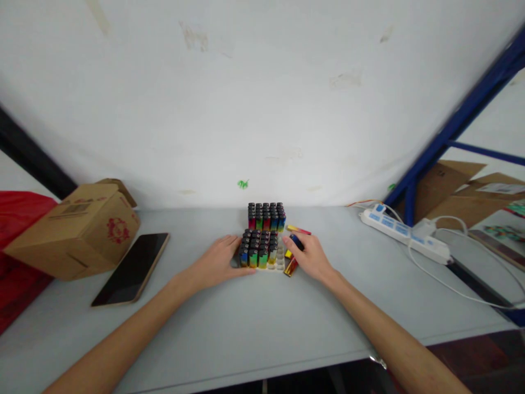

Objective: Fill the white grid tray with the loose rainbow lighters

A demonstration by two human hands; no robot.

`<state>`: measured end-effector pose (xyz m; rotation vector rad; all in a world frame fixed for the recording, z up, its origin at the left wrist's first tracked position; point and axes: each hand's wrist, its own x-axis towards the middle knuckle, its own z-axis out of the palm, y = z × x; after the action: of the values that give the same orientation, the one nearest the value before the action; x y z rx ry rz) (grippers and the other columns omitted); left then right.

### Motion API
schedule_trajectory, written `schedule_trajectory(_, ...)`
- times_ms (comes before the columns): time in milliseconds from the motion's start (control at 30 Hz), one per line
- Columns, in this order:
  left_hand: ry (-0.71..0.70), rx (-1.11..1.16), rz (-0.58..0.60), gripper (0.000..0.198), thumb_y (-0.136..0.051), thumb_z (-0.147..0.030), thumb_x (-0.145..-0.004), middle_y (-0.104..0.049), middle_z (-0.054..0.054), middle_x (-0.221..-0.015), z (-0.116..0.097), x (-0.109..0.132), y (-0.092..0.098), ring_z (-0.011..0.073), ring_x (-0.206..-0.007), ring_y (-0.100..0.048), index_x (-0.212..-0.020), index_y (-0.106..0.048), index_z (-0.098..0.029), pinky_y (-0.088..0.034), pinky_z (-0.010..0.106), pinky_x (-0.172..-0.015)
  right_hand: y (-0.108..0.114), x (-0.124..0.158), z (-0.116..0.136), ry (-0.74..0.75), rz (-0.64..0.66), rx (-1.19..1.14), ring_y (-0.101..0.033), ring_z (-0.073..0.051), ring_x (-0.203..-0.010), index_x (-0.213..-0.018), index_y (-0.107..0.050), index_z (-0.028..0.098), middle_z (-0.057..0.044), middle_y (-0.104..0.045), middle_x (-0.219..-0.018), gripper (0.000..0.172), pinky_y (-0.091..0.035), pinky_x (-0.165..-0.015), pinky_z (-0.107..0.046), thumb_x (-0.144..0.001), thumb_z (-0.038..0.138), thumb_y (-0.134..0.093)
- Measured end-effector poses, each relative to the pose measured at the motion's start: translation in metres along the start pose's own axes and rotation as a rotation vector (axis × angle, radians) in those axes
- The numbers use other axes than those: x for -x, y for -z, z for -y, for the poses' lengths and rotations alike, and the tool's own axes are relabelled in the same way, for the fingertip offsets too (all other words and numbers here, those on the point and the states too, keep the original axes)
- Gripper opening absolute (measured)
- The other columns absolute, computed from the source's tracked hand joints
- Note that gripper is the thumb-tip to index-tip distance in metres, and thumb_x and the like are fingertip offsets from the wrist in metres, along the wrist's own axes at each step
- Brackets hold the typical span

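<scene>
Upright lighters (258,246) with black tops and coloured bodies stand in rows in a white tray (280,262), whose right-hand column shows bare sockets. My left hand (221,257) grips this tray at its left side, the thumb along the front edge and the fingers behind. Just to the right of the tray, my right hand (310,256) is closed around a dark blue lighter (296,241), tilted in the fingers. A red and gold lighter (291,267) lies by that hand, and a yellow one (288,254) shows partly under it.
Behind the tray stands a second block of lighters (266,216), with a yellow and red lighter (299,230) lying beside it. A tablet (131,268) and a cardboard box (82,230) are on the left. A power strip (406,235) with white cables lies at right.
</scene>
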<state>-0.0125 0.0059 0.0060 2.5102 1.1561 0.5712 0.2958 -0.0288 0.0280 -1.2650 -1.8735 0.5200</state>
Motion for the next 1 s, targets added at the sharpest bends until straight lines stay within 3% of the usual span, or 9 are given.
schedule_trajectory(200, 0.011, 0.003, 0.01, 0.073, -0.083, -0.082, -0.092, -0.083, 0.013, -0.139, -0.003, -0.001, 0.002, 0.0406, -0.128, -0.079, -0.138, -0.076, -0.027, -0.061, 0.053, -0.12, 0.0, 0.001, -0.003, -0.006, 0.034, 0.025, -0.045, -0.018, -0.061, -0.067, -0.037, 0.028, 0.001, -0.048, -0.061, 0.05, -0.036, -0.063, -0.033, -0.109, 0.05, -0.054)
schedule_trajectory(367, 0.028, 0.002, 0.032, 0.073, -0.084, -0.08, -0.092, -0.083, 0.015, -0.141, -0.004, -0.001, 0.003, 0.0423, -0.13, -0.078, -0.139, -0.076, -0.026, -0.06, 0.055, -0.122, 0.0, 0.002, -0.006, -0.012, 0.009, 0.032, -0.053, -0.019, -0.065, -0.071, -0.042, 0.028, 0.001, -0.055, -0.066, 0.044, -0.04, -0.066, -0.032, -0.11, 0.043, -0.055)
schedule_trajectory(500, 0.033, 0.004, 0.028, 0.074, -0.085, -0.08, -0.091, -0.083, 0.016, -0.142, -0.003, -0.001, 0.002, 0.0434, -0.132, -0.077, -0.14, -0.076, -0.025, -0.06, 0.057, -0.123, 0.001, 0.004, -0.005, 0.006, 0.014, 0.03, -0.064, -0.022, -0.075, -0.092, -0.059, 0.027, -0.002, -0.07, -0.083, 0.036, -0.049, -0.074, -0.033, -0.117, 0.051, -0.053)
schedule_trajectory(600, 0.021, 0.005, 0.012, 0.071, -0.084, -0.08, -0.092, -0.084, 0.014, -0.14, -0.003, -0.001, 0.002, 0.0418, -0.128, -0.079, -0.138, -0.077, -0.026, -0.061, 0.055, -0.121, 0.004, 0.005, -0.003, 0.069, 0.053, 0.052, -0.07, -0.025, -0.087, -0.11, -0.064, 0.027, -0.005, -0.076, -0.098, 0.03, -0.054, -0.085, -0.036, -0.122, 0.05, -0.049)
schedule_trajectory(733, 0.02, -0.002, 0.005, 0.07, -0.083, -0.08, -0.091, -0.084, 0.013, -0.137, -0.003, 0.0, 0.002, 0.0412, -0.127, -0.079, -0.137, -0.077, -0.027, -0.061, 0.053, -0.119, 0.014, 0.005, 0.002, 0.195, 0.087, 0.111, -0.072, -0.027, -0.098, -0.112, -0.066, 0.027, -0.009, -0.077, -0.105, 0.034, -0.057, -0.094, -0.039, -0.125, 0.05, -0.045)
schedule_trajectory(833, 0.031, -0.009, 0.007, 0.068, -0.085, -0.079, -0.09, -0.084, 0.013, -0.136, -0.004, 0.0, 0.003, 0.0409, -0.127, -0.079, -0.135, -0.078, -0.028, -0.062, 0.052, -0.118, 0.02, 0.005, 0.005, 0.28, 0.125, 0.135, -0.07, -0.026, -0.091, -0.099, -0.067, 0.026, -0.009, -0.075, -0.097, 0.042, -0.056, -0.088, -0.038, -0.123, 0.056, -0.051)
schedule_trajectory(933, 0.029, -0.009, 0.021, 0.065, -0.085, -0.077, -0.092, -0.085, 0.013, -0.134, -0.006, 0.0, 0.003, 0.0406, -0.125, -0.079, -0.133, -0.077, -0.027, -0.062, 0.053, -0.117, 0.023, 0.006, 0.008, 0.245, 0.176, 0.094, -0.065, -0.022, -0.072, -0.09, -0.066, 0.026, -0.003, -0.071, -0.079, 0.045, -0.052, -0.075, -0.036, -0.12, 0.059, -0.057)
schedule_trajectory(1000, 0.022, -0.004, 0.026, 0.066, -0.084, -0.075, -0.093, -0.084, 0.015, -0.137, -0.006, 0.0, 0.003, 0.041, -0.127, -0.078, -0.135, -0.077, -0.024, -0.061, 0.053, -0.119, 0.022, 0.007, 0.009, 0.196, 0.21, 0.043, -0.067, -0.022, -0.069, -0.093, -0.069, 0.027, -0.002, -0.074, -0.077, 0.044, -0.052, -0.073, -0.036, -0.12, 0.061, -0.058)
